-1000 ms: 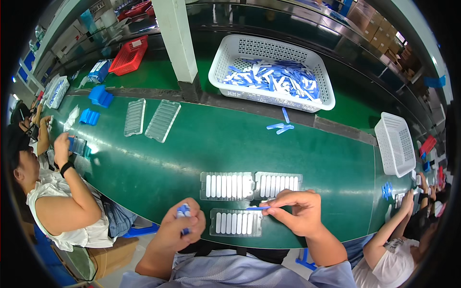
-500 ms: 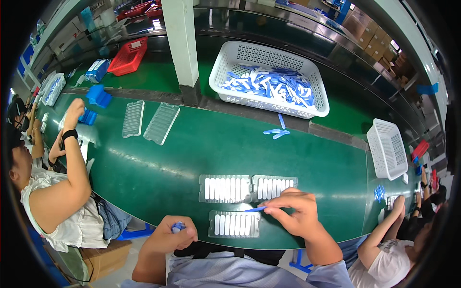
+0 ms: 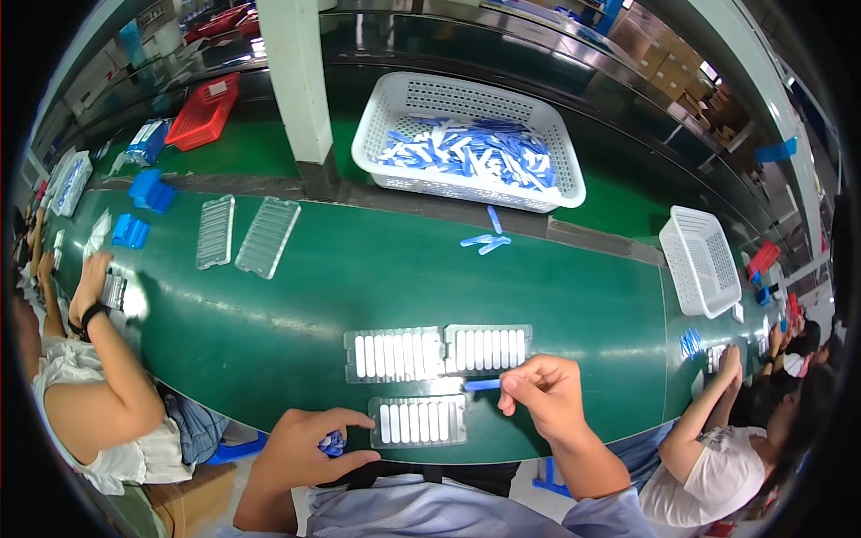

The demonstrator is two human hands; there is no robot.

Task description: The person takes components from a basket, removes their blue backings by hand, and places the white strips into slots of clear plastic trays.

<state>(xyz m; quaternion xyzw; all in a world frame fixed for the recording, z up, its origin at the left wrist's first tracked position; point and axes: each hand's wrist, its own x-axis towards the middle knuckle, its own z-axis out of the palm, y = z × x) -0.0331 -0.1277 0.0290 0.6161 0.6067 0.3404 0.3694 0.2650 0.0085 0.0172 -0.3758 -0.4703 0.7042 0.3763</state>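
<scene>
My right hand (image 3: 549, 396) pinches one slim blue stick (image 3: 482, 385) by its end, just above the upper right corner of the near clear plastic tray (image 3: 373, 429). My left hand (image 3: 303, 448) curls its lower fingers round a small bunch of blue sticks (image 3: 333, 443). Its thumb and forefinger are spread apart, the forefinger's tip at the tray's left edge. White sticks lie side by side in that tray's slots. Behind it are two more such trays, a left one (image 3: 350, 373) and a right one (image 3: 527, 335), both holding rows of white sticks.
Across the green table (image 3: 359, 269), a white basket (image 3: 466, 192) holds many blue and white sticks. Several loose blue sticks (image 3: 484, 241) lie before it. Two clear trays (image 3: 267, 238) lie left, near a pillar (image 3: 300, 90). Co-workers sit on both sides; a second white basket (image 3: 704, 269) stands right.
My left hand has opened its thumb and forefinger and reached toward the near tray. My right hand still holds the stick, now turned more level. The whole view has shifted slightly.
</scene>
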